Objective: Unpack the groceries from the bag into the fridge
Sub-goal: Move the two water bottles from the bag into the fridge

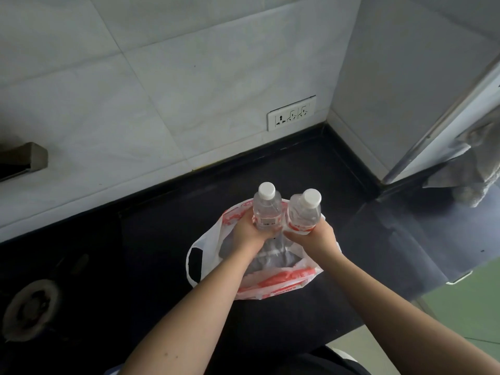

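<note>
Two bare hands each grip a clear plastic water bottle with a white cap, above an open white-and-red plastic bag (273,284) that lies on a black countertop (151,239). The left hand (247,230) wraps the lower part of the left bottle (266,209), which stands upright; the right hand (315,236) holds the right bottle (304,209), tilted slightly right. The bottles are just beside each other. Behind the counter is a white tiled wall (135,77) with a wall socket (290,112). At the right edge a grey cloth (470,169) hangs by the fridge (443,131).
</note>
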